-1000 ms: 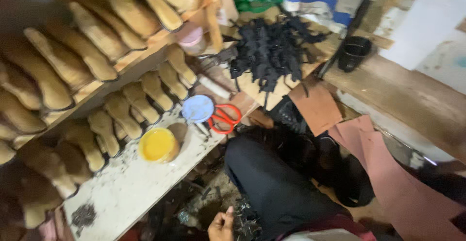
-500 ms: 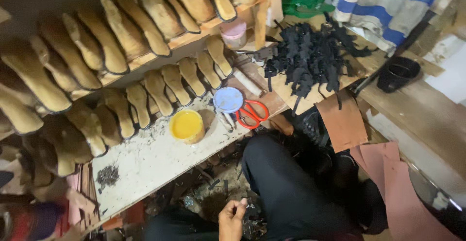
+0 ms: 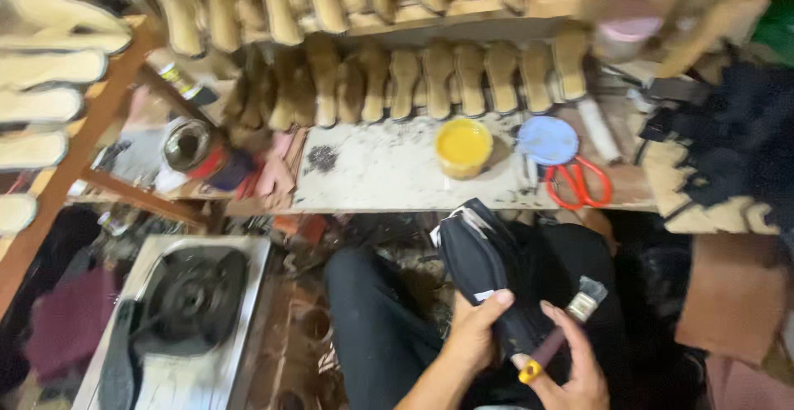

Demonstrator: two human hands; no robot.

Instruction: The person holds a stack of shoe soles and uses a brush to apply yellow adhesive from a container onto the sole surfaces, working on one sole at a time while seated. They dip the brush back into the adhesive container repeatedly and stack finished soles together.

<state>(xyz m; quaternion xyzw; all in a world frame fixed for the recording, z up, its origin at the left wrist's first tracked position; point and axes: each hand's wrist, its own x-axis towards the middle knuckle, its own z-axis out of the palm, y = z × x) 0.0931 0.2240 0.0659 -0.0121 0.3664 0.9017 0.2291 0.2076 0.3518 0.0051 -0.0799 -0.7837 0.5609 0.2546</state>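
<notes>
Two hands working: left hand [image 3: 474, 336] is gripping the black shoe [image 3: 480, 265]; right hand [image 3: 576, 369] is pinching a brush [image 3: 562, 331]. Advise even strokes, steady hold.

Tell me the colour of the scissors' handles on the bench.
Red-orange, clearest in the head view: scissors beside the blue lid.

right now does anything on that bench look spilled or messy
Yes: a dark patch of loose grit or tacks lies scattered on the stained white bench top, left of the open yellow glue pot. Nothing looks tipped over.
</notes>
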